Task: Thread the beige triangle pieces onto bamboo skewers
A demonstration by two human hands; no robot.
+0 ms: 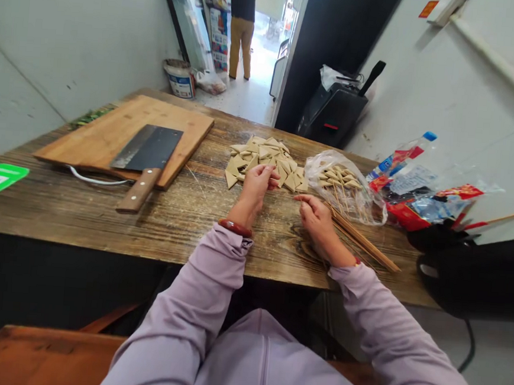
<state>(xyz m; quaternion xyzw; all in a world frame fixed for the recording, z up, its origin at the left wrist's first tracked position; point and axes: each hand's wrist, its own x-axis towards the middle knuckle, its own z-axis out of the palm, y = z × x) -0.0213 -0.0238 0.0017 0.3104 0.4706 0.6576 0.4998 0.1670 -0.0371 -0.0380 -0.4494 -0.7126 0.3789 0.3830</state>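
My left hand (259, 185) is closed, fingertips and thumb drawn together at the near edge of a pile of beige triangular pieces (264, 151); what it holds, if anything, is hidden. To the right, my right hand (318, 219) has its index finger pointing left and the other fingers curled in. Whatever lies in that grip is too small to make out. Beside it, a bundle of thin wooden skewers (368, 244) lies slantwise on the table. Just beyond, a clear plastic bag (366, 208) holds several of the beige pieces on skewers.
A cleaver (148, 154) rests on a wooden cutting board (183, 115) at the left, handle over the near edge. Packets (425, 200) and a plastic bottle (402, 153) crowd the wooden table's (200, 229) right end. A person (242, 25) stands by the doorway.
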